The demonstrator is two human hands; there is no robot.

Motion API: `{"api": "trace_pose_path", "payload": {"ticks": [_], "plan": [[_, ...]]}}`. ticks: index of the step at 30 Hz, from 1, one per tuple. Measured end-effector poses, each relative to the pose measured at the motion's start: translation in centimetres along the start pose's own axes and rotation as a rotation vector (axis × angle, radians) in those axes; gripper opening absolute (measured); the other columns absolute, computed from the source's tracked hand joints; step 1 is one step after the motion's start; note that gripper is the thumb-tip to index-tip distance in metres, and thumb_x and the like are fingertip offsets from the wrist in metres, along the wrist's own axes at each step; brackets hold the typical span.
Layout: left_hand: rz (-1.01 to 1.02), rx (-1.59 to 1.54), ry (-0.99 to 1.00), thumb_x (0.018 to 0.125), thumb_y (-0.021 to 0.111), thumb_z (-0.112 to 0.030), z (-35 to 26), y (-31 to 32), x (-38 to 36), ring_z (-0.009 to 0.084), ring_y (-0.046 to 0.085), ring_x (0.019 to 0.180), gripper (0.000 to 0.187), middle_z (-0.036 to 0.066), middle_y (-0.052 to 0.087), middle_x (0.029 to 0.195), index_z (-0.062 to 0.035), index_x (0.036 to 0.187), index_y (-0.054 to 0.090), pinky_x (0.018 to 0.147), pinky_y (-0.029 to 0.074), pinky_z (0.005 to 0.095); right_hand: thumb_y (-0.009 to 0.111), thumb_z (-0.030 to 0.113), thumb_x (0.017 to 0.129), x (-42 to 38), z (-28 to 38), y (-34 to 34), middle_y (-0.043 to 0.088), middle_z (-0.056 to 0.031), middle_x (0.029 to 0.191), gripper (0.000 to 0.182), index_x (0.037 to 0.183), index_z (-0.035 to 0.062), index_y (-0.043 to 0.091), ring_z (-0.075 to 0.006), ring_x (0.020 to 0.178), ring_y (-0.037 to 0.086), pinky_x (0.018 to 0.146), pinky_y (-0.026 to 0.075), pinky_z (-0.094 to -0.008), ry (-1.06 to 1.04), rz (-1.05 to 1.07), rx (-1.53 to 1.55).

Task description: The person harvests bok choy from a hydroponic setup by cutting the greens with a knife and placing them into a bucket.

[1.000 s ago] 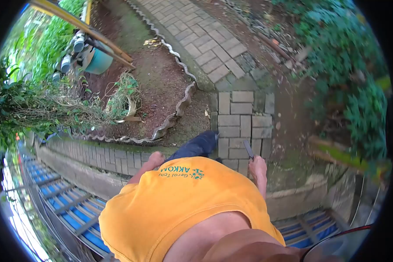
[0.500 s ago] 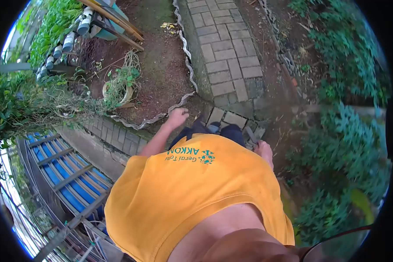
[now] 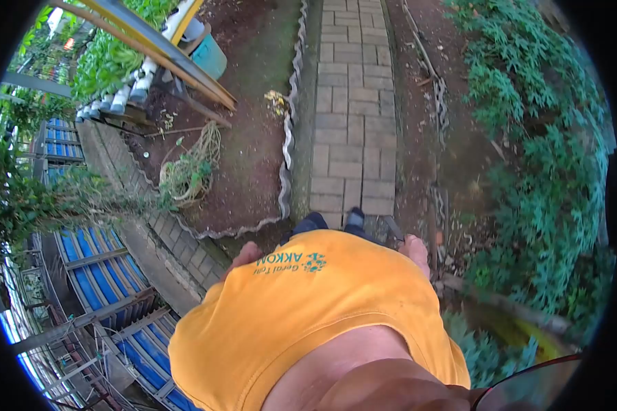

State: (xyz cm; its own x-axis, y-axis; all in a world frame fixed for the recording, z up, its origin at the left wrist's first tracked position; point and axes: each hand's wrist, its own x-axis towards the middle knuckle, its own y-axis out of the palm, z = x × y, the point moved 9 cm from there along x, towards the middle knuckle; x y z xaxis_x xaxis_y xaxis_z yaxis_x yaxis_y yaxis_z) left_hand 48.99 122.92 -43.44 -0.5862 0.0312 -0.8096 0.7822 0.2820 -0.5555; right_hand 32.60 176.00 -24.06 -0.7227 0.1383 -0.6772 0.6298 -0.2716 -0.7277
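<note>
my view has swung up along the brick path (image 3: 353, 123). my right hand (image 3: 415, 248) stays closed around the dark blade (image 3: 393, 229) at the path's near right edge. my left hand (image 3: 246, 255) has dropped beside my shirt, its grip hidden.

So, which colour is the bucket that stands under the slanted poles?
The bucket is teal, a blue-green. The head view shows it, top left.
</note>
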Motion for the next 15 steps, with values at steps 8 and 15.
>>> {"api": "trace_pose_path", "payload": {"ticks": [8, 15], "plan": [[-0.080, -0.493, -0.310, 0.079, 0.060, -0.026, -8.9, -9.6, 7.5, 0.0395, 0.066, 0.086, 0.026, 0.022, 0.068, 0.092, -0.0019, 0.083, 0.069, 0.077, 0.052, 0.0466, 0.048, 0.017, 0.086, 17.8, 9.9, -17.1, 0.068, -0.0262, 0.095, 0.029, 0.096, -0.0020, 0.067, -0.0402, 0.092, 0.068, 0.083, 0.054, -0.0454, -0.306, -0.097, -0.129], [-0.053, -0.486, -0.368, 0.079, 0.059, -0.023, -12.0, -23.8, 21.7, 0.0391, 0.066, 0.088, 0.025, 0.022, 0.068, 0.094, -0.0014, 0.087, 0.070, 0.078, 0.053, 0.0454, 0.050, 0.021, 0.086, 32.6, 19.0, -29.2, 0.069, -0.0252, 0.096, 0.029, 0.095, 0.0008, 0.070, -0.0397, 0.094, 0.067, 0.085, 0.053, -0.0459, -0.375, -0.062, -0.097]]}}
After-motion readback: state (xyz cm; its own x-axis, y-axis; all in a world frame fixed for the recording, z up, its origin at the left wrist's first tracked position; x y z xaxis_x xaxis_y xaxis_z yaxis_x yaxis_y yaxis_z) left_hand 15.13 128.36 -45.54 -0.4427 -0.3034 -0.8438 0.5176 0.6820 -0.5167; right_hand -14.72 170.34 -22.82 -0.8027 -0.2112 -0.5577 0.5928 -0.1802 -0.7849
